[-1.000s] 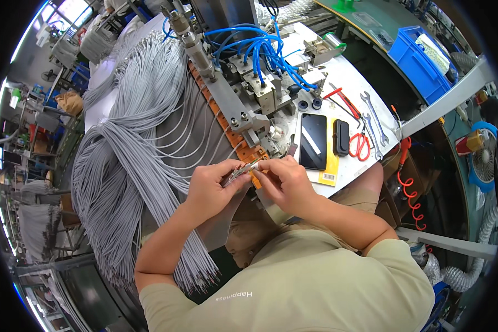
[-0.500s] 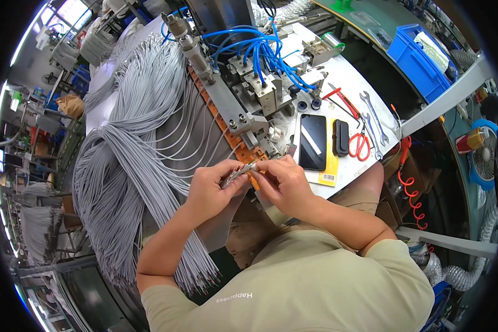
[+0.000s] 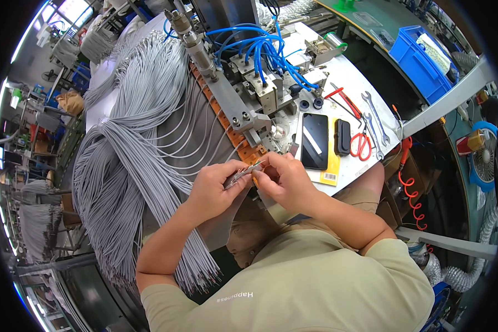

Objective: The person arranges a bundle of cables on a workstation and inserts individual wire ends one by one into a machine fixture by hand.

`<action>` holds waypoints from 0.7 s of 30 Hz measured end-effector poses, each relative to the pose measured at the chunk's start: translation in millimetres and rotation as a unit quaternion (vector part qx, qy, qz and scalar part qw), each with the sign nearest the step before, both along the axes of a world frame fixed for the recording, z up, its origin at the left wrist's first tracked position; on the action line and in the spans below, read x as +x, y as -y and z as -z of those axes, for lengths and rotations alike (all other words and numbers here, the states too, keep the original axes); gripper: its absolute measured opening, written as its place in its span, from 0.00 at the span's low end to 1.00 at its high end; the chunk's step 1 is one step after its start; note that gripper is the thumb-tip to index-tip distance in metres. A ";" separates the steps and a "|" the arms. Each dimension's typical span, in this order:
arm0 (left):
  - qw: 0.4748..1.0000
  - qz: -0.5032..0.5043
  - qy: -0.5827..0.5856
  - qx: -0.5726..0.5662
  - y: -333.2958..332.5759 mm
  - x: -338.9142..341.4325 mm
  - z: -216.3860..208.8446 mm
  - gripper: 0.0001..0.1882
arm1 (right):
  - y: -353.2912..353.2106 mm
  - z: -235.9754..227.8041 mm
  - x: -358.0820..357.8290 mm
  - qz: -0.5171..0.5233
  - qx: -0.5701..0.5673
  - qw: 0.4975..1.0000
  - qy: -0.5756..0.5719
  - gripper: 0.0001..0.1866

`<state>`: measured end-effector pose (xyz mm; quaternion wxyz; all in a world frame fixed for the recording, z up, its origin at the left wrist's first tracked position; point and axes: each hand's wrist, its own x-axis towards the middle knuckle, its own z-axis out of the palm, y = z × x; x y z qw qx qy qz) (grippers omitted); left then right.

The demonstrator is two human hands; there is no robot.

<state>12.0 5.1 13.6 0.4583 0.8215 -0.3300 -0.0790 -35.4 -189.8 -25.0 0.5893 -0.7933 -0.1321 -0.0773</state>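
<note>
My left hand (image 3: 213,191) is closed on a small bundle of thin grey pieces with reddish tips (image 3: 240,177); they look like short wire ends, too small to tell exactly. Thumb and fingers of my right hand (image 3: 286,180) pinch at the same bundle's tip, and what lies between them is mostly hidden. Both hands meet just in front of the orange toothed rail (image 3: 227,124) on the bench machine (image 3: 249,83). Several grey cables run into that rail from the left. A big sheaf of grey cables (image 3: 144,149) lies beside my left forearm.
On the white tabletop to the right are a black phone (image 3: 314,141), a dark case (image 3: 342,137), red-handled scissors (image 3: 362,145), red pliers (image 3: 346,102) and wrenches (image 3: 375,119). Blue air hoses (image 3: 260,47) arch over the machine. A blue crate (image 3: 420,63) stands at far right.
My right fingers have shifted slightly around the bundle's tip, and the bundle sits at a slightly different angle. The whole view has moved a little; both hands stay together.
</note>
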 end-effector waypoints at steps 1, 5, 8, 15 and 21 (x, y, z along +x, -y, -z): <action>0.998 0.004 -0.060 0.002 -1.2 -1.3 -2.1 0.07 | 1.0 2.2 1.0 -0.024 0.025 0.999 -0.041 0.06; 0.983 0.012 -0.184 0.007 -2.9 -2.2 -6.8 0.07 | 9.5 9.5 14.4 -0.034 -0.080 0.979 0.182 0.07; 0.980 0.011 -0.199 0.007 -3.2 -1.3 -5.2 0.07 | 8.1 10.0 13.0 -0.011 -0.080 0.979 0.185 0.07; 0.959 -0.089 0.251 0.102 1.3 -16.7 -16.0 0.09 | 17.9 17.9 24.9 0.086 -0.122 0.980 0.129 0.05; 0.968 0.202 0.107 0.104 -1.2 -16.6 -23.5 0.11 | 21.2 45.7 28.8 0.107 0.052 0.991 -0.061 0.11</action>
